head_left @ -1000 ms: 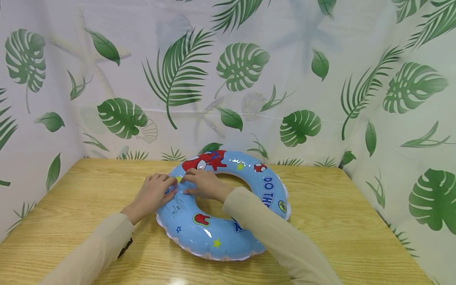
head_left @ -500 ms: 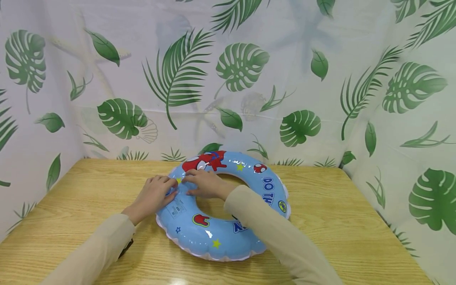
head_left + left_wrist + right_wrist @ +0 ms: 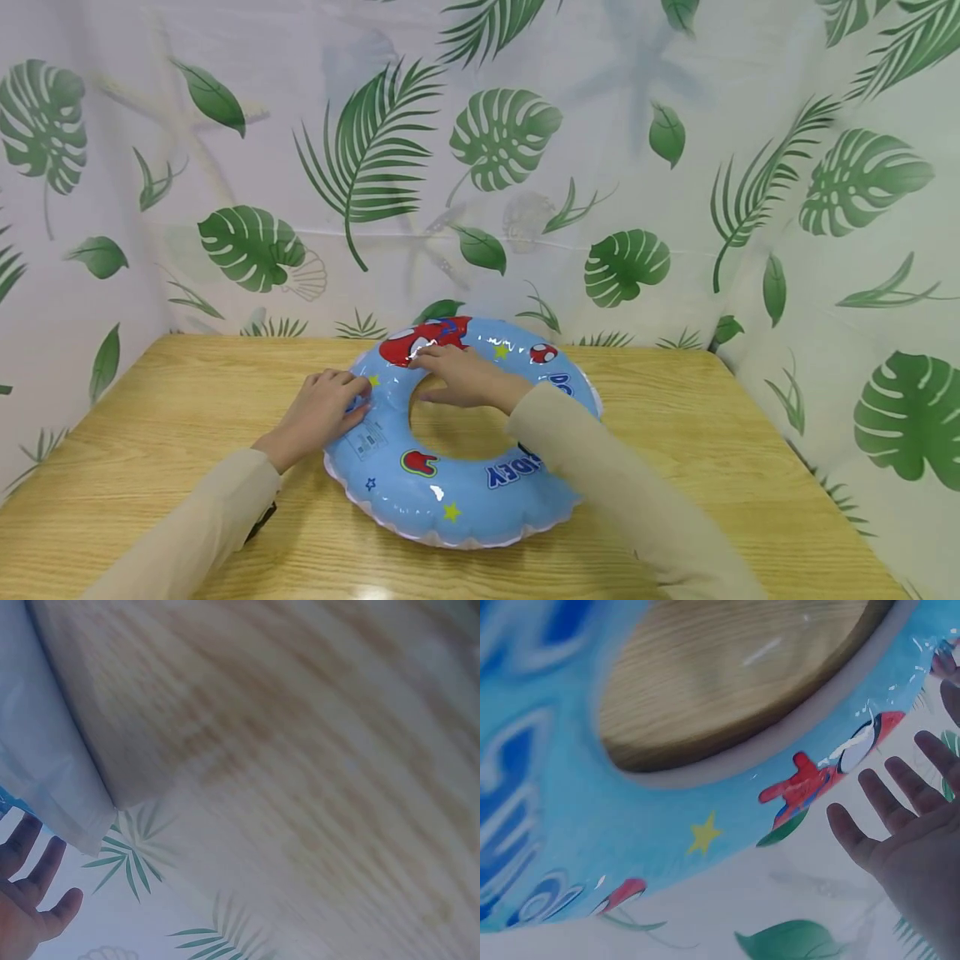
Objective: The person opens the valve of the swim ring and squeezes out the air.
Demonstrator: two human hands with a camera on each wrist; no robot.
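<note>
A blue inflatable swim ring (image 3: 412, 508) with red cartoon figures, yellow stars and lettering lies on the wooden table. At its left side my left hand (image 3: 318, 412) rests with fingertips and thumb at the tube, near a printed label. The left wrist view catches several spread fingers of this left hand (image 3: 34, 900) beside the ring's pale underside (image 3: 56, 735). My right hand (image 3: 468, 377) hovers over the ring's hole, its fingers loosely bent toward the red figure. Seen in the right wrist view, that right hand (image 3: 922, 847) has its fingers spread and holds nothing.
Around the wooden table (image 3: 712, 500) hangs a white cloth backdrop (image 3: 547, 50) printed with green leaves. It meets the table's back edge, just behind the ring. My right sleeve (image 3: 600, 467) crosses over the ring's right side.
My right hand has lifted from the left part of the tube and moved right, over the hole. The left hand stays at the ring's left side.
</note>
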